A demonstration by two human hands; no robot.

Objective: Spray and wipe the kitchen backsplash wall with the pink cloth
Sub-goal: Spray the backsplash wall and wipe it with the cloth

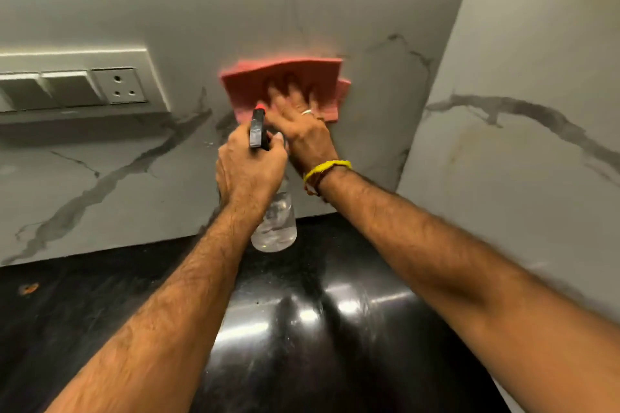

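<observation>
Our right hand lies spread, fingers straight and fanned, pressing the pink cloth flat against the backsplash wall. We judge the open palm is there to load as much of the cloth as possible onto the tile, so each pass cleans a broad band; the cloth's edges look blurred, which suggests it is mid-stroke. A ring shows on one finger and a yellow band circles the wrist.

Just beside it, our left hand is curled around the neck of the spray bottle, its red-tipped nozzle pointing at the wall close to the cloth's lower left corner. We hold it up and aimed, likely so fresh spray can land right where the cloth works. We cannot tell whether a finger is on the trigger. The clear body of the bottle hangs below the fist, above the black bench.

Further out to the left, a switch and socket panel sits on the wall, a spot we would keep the spray away from.
</observation>
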